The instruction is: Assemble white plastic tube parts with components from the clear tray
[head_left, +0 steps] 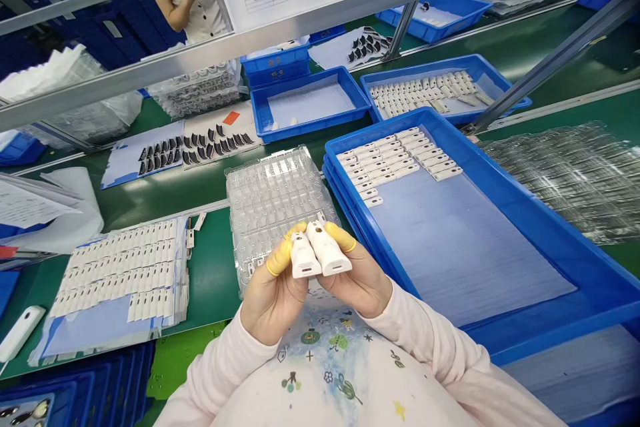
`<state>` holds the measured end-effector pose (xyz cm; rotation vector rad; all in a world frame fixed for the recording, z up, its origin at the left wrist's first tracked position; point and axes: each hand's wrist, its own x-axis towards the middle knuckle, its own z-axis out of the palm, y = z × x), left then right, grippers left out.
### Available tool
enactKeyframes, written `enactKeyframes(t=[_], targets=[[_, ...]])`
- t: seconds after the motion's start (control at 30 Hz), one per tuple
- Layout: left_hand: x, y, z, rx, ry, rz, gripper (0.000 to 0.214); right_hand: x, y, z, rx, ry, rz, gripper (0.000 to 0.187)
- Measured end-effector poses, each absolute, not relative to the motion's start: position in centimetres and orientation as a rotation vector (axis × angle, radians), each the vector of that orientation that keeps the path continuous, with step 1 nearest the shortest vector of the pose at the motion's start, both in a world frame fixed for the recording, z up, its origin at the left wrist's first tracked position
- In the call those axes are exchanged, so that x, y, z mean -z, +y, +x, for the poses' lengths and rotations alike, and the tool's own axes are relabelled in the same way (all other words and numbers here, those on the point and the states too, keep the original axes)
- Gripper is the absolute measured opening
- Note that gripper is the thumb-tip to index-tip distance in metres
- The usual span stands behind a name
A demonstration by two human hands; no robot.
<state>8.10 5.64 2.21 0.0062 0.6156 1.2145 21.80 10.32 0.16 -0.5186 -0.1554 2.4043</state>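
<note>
My left hand [273, 293] is closed on a small white plastic housing [303, 257], with yellow finger cots on its fingertips. Beside it, my right hand [357, 277] grips a second white housing [327, 248], also with a yellow cot on one finger. The two parts are side by side and touching, held close to my chest above a stack of clear blister trays [277, 197]. To the right, a large blue tray [525, 227] carries rows of the same white housings [395, 157] at its far left corner.
A sheet of white housings [120, 267] lies at left on the green bench. Black parts [195, 147] sit on paper further back. More blue trays [307, 103] and clear tray stacks [575, 177] stand around. Another person [193, 0] stands behind the metal rail [280, 30].
</note>
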Motion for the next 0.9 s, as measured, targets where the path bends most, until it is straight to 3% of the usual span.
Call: enactKeyframes(t=[0.4, 0.57, 0.8, 0.9], targets=[[-2.5, 6.0, 8.4, -1.22, 0.689, -0.082, 0.045, 0.1, 10.5, 21.6, -2.42, -0.02, -0.463, 0.007], [-1.7, 6.2, 7.9, -1.253, 0.737, 0.1, 0.04, 1.1, 11.4, 22.9, -2.343, -0.359, -0.527, 0.024], [8.1, 7.9, 4.2, -1.369, 1.353, 0.561, 0.048, 9.6, 16.0, 25.3, -1.528, -1.269, -1.153, 0.026], [13.9, 9.7, 3.7, -1.332, 1.508, 0.633, 0.038, 14.8, 17.9, 24.5, -1.436, -1.387, -1.305, 0.024]])
